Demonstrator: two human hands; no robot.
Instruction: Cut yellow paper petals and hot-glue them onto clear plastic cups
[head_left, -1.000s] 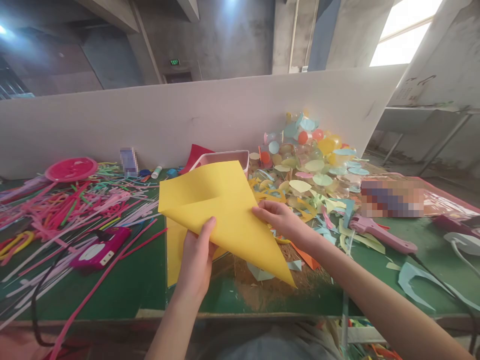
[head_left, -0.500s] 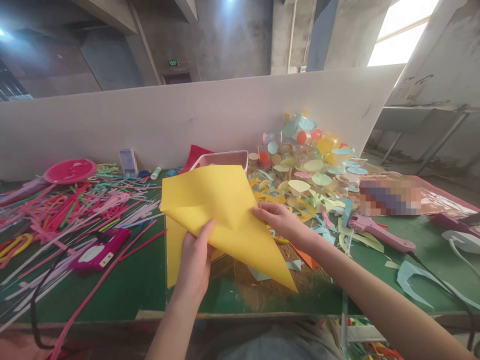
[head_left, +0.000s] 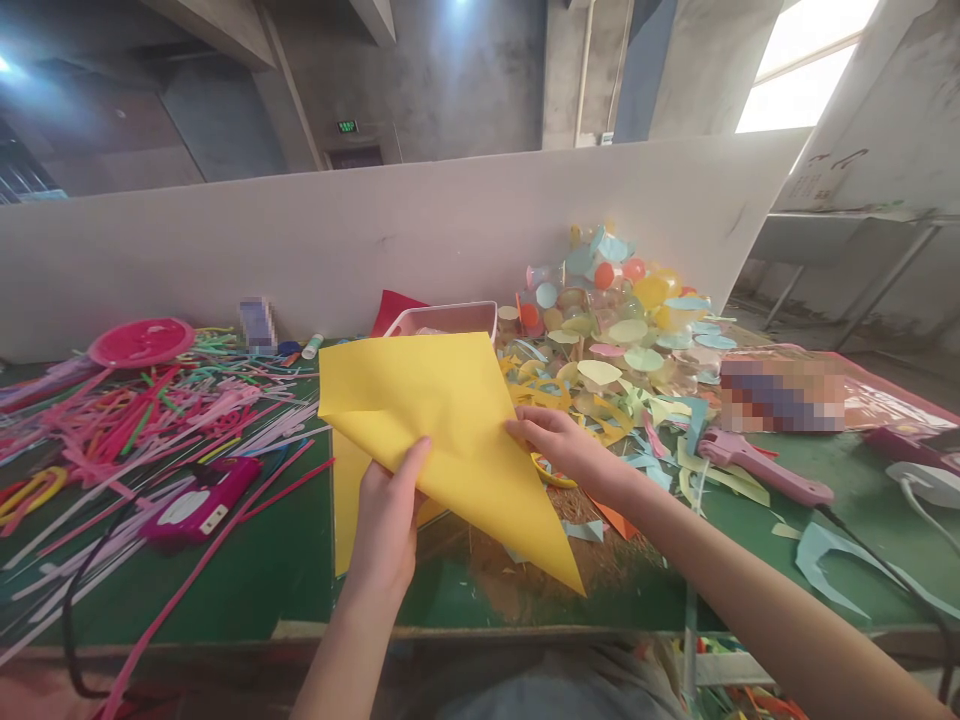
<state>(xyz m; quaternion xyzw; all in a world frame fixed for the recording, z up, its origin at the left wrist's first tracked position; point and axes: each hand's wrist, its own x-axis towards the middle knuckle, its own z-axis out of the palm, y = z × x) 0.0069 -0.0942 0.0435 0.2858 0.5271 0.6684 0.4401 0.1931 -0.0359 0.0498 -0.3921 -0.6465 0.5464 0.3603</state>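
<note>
A bent sheet of yellow paper [head_left: 450, 410] is held up over the table in front of me. My left hand [head_left: 390, 510] grips its lower edge, thumb on top and the other fingers hidden underneath. On the sheet's right edge, my right hand [head_left: 551, 435] pinches the paper between thumb and fingers. Beneath it, more yellow paper [head_left: 346, 500] shows at the left, lying on the table. Under the sheet's right side, a yellow loop [head_left: 556, 478], perhaps a scissors handle, is partly covered.
Pipe cleaners [head_left: 165, 410], a magenta power strip [head_left: 201, 500] and a pink plate [head_left: 141, 343] lie left. Behind the sheet stands a pink tray [head_left: 480, 318]. To the right are paper-disc cups [head_left: 615, 300], paper scraps [head_left: 667, 410] and a pink glue gun [head_left: 765, 468] with its cord.
The yellow sheet has shifted slightly, its lower right corner moving a little left and down. Both hands keep their hold on it.
</note>
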